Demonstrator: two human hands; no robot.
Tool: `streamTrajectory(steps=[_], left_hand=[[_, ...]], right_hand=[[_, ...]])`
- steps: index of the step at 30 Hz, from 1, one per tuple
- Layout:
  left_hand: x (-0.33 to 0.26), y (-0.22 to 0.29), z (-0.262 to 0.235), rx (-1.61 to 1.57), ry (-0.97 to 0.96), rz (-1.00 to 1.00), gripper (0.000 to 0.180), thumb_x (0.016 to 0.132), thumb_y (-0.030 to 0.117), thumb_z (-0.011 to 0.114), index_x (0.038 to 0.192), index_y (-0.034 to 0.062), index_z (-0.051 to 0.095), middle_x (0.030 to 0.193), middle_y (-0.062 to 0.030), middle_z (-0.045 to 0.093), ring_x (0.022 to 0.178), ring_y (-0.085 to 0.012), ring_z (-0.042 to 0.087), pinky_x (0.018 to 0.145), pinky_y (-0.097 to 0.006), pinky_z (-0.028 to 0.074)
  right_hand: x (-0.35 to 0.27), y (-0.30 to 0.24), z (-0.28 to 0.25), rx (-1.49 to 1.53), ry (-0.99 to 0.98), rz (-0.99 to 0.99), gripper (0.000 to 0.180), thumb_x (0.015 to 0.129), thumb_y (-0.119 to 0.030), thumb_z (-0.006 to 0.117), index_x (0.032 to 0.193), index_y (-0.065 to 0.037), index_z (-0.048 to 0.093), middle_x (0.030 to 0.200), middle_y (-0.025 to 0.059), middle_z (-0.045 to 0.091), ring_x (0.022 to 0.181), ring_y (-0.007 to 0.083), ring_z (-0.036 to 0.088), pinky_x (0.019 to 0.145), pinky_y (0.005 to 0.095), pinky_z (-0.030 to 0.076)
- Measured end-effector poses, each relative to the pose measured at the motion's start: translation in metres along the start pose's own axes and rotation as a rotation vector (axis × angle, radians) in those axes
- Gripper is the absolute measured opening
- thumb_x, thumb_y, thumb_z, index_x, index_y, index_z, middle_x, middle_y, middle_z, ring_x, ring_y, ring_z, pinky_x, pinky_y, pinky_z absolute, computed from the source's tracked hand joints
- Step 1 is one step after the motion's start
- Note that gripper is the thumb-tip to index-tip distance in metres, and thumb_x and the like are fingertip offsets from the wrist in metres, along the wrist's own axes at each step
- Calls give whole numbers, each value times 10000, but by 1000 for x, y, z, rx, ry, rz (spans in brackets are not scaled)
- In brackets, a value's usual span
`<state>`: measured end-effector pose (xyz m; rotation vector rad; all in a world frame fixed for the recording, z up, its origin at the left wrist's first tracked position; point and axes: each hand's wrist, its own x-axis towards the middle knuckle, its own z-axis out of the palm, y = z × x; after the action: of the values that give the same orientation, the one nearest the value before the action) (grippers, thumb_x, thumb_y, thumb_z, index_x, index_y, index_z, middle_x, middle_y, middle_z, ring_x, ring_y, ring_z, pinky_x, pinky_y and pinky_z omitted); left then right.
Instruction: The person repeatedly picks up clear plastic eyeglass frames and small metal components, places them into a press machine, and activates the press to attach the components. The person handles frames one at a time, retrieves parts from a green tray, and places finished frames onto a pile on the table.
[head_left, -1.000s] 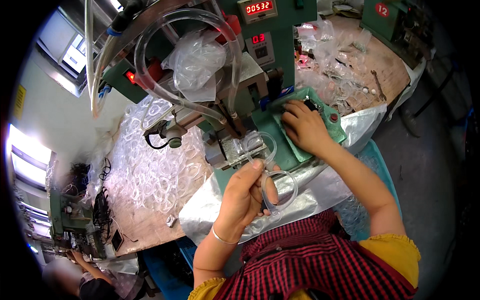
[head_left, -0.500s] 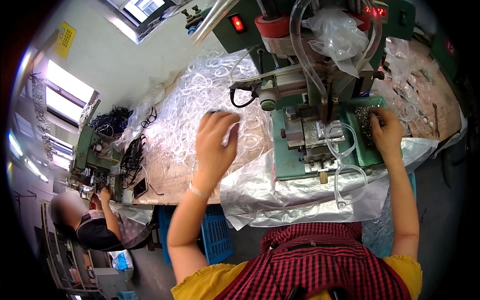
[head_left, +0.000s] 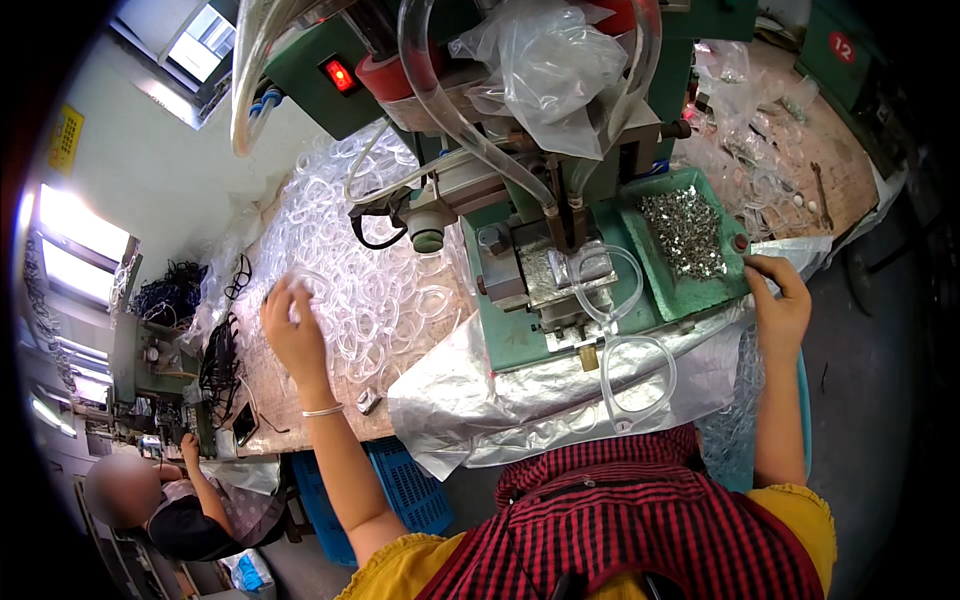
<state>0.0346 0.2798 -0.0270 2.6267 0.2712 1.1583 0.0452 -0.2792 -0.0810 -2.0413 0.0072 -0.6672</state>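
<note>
My left hand reaches over a pile of clear plastic eyeglass frames, fingers somewhat apart and curved among the pieces at its left side. No frame is plainly held in it. My right hand is at the near right corner of a green tray of small metal parts. Its thumb and forefinger are close together; whatever lies between them is too small to make out. One clear eyeglass frame sits at the metal fixture of a green press, one rim at the fixture, the other hanging nearer me.
Transparent hoses and a plastic bag hang about the press head. Silvery sheeting covers the table's front edge. Blue crates stand below. Dark frames lie farther left, near another person at work.
My right hand has moved out of the metal parts to the tray's near right corner. My left hand has shifted left over the pile. The whole view has turned and shifted.
</note>
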Motion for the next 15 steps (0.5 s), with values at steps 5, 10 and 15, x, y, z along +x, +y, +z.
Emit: streamTrajectory(steps=[5,10,15], left_hand=[[-54,-78,69,-153,31,-508,356,980,283,531,819,-17,632,754,-132,642,678,-256,565,658,-406,442],[-42,8,95,-78,-206,-334,311,950,289,568,886,-3,655,910,-178,694,814,-346,630,745,-434,470],[-50,88,50,-91,230,135,161,939,152,610,899,5,661,1038,-127,675,874,-283,618,841,-393,482]], right_hand=[[5,-48,18,258,-228,86,137,784,-20,685,917,7,706,890,66,696,847,139,640,821,270,477],[47,-127,72,442,-556,-49,219,762,-57,705,971,4,673,905,65,693,849,140,642,800,277,494],[38,-123,105,654,-503,73,420,745,-28,706,1139,37,577,916,78,674,884,145,634,825,284,489]])
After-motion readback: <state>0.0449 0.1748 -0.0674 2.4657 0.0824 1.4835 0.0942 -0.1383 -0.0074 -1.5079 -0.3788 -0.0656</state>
